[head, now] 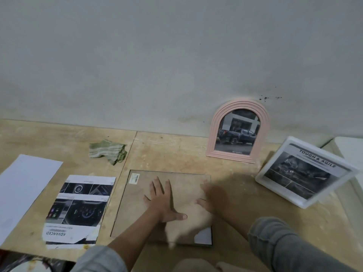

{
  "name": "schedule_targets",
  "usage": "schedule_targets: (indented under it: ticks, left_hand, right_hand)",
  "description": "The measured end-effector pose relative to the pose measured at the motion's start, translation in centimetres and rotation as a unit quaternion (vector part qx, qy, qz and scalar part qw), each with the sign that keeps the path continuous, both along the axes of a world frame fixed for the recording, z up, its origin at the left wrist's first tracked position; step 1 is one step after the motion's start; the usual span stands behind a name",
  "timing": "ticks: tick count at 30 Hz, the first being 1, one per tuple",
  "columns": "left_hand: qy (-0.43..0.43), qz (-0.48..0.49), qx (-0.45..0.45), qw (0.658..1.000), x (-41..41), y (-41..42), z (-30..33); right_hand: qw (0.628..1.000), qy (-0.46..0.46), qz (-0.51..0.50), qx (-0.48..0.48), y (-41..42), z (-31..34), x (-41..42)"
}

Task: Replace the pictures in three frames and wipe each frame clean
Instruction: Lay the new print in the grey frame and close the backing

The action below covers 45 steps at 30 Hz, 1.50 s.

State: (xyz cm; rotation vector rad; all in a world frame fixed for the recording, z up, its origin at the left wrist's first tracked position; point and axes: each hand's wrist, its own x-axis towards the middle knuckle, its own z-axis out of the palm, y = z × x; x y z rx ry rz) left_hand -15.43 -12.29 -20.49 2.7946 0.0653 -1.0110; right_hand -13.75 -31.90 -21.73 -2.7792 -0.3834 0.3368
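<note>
A thin black frame (125,195) lies face down on the wooden table, its brown backing board up. My left hand (164,201) rests flat on the backing with fingers spread. My right hand (210,201) is blurred over the board's right side; its fingers look straight. A white corner of paper (204,237) shows at the frame's lower right. A printed car-interior picture (78,209) lies left of the frame. A green striped cloth (108,151) lies crumpled behind it. A pink arched frame (238,132) with a truck picture leans on the wall. A white frame (306,171) stands tilted at the right.
A blank white sheet (23,187) lies at the far left of the table (176,150). The grey wall (176,65) runs along the back edge. A white surface (351,150) sits at the far right. Something dark shows at the bottom left corner.
</note>
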Motion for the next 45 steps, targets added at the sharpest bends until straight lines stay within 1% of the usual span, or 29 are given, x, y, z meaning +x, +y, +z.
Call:
schedule_targets:
  ticks: [1, 4, 6, 9, 11, 13, 16, 19, 20, 21, 23, 26, 28, 31, 35, 37, 38, 40, 43, 44, 45]
  left_hand:
    - [-0.004, -0.014, -0.005, 1.0, 0.2, -0.3, 0.0]
    - [-0.008, -0.052, -0.009, 0.999, 1.6, -1.4, 0.3]
    - [-0.011, -0.054, -0.011, 0.998, 2.5, -2.4, 0.7]
    - [-0.028, -0.037, -0.011, 0.999, 3.5, -3.8, 1.0]
    - [-0.028, -0.022, -0.015, 0.999, 3.9, -4.5, 0.9]
    - [-0.027, -0.01, -0.012, 1.0, 4.2, -4.8, 0.9]
    - [-0.032, -0.011, -0.005, 0.999, 4.7, -5.1, 0.8]
    - [-0.037, -0.039, -0.017, 0.998, 4.8, -5.7, 0.6]
    - [-0.037, -0.045, -0.017, 0.998, 5.0, -5.9, 0.5]
    - [-0.037, -0.047, -0.014, 0.998, 5.2, -6.0, 0.4]
    - [-0.043, -0.049, -0.007, 0.998, 5.7, -6.2, 0.5]
    - [-0.085, -0.031, 0.001, 0.996, 6.4, -5.4, 0.9]
    - [-0.118, 0.021, 0.001, 0.993, 6.6, -4.2, 1.2]
    - [-0.141, 0.117, 0.018, 0.983, 6.4, -1.5, 0.9]
    - [-0.145, 0.28, 0.027, 0.948, 6.1, 3.1, 0.8]
    - [-0.146, 0.322, 0.039, 0.935, 6.0, 5.3, 0.7]
    - [-0.156, 0.326, 0.037, 0.932, 5.9, 6.1, 0.9]
    - [-0.166, 0.317, 0.021, 0.934, 5.7, 7.3, 1.6]
    - [-0.167, 0.322, -0.025, 0.932, 5.6, 8.7, 2.3]
    - [-0.173, 0.33, -0.038, 0.927, 5.6, 9.2, 2.4]
    - [-0.179, 0.344, -0.052, 0.92, 5.6, 9.5, 2.2]
  right_hand:
    - [0.999, -0.01, -0.033, 0.028, -0.4, -0.4, -0.4]
    - [0.986, 0.076, -0.127, 0.082, -0.9, -1.3, -1.1]
    - [0.969, 0.107, -0.193, 0.115, -0.6, -1.3, -1.3]
    - [0.941, 0.157, -0.255, 0.159, 0.2, -1.0, -0.9]
    - [0.895, 0.191, -0.332, 0.226, 0.2, -0.4, -0.2]
    - [0.859, 0.194, -0.386, 0.274, -0.1, 0.1, 0.7]
    - [0.81, 0.216, -0.429, 0.335, -1.0, 0.6, 1.9]
    - [0.762, 0.252, -0.449, 0.393, -0.5, 0.8, 3.2]
    - [0.758, 0.259, -0.453, 0.391, 0.0, 0.6, 3.8]
    - [0.766, 0.258, -0.452, 0.377, 0.5, 0.5, 4.4]
    - [0.801, 0.243, -0.444, 0.32, 1.1, 0.8, 5.0]
    - [0.813, 0.248, -0.438, 0.292, 0.9, 0.7, 5.4]
    - [0.821, 0.245, -0.44, 0.27, 0.8, 0.6, 5.3]
    - [0.833, 0.256, -0.427, 0.241, 0.8, 0.7, 5.1]
    - [0.843, 0.262, -0.416, 0.219, 0.9, 0.6, 4.8]
    - [0.851, 0.257, -0.413, 0.201, 1.4, 0.7, 4.8]
    - [0.851, 0.255, -0.414, 0.199, 1.6, 0.6, 4.8]
    - [0.83, 0.251, -0.441, 0.233, 2.1, 0.5, 4.8]
    - [0.775, 0.222, -0.502, 0.314, 2.1, 0.5, 4.8]
    - [0.771, 0.203, -0.51, 0.323, 2.1, 0.4, 4.9]
    - [0.775, 0.185, -0.509, 0.325, 2.0, 0.8, 5.0]
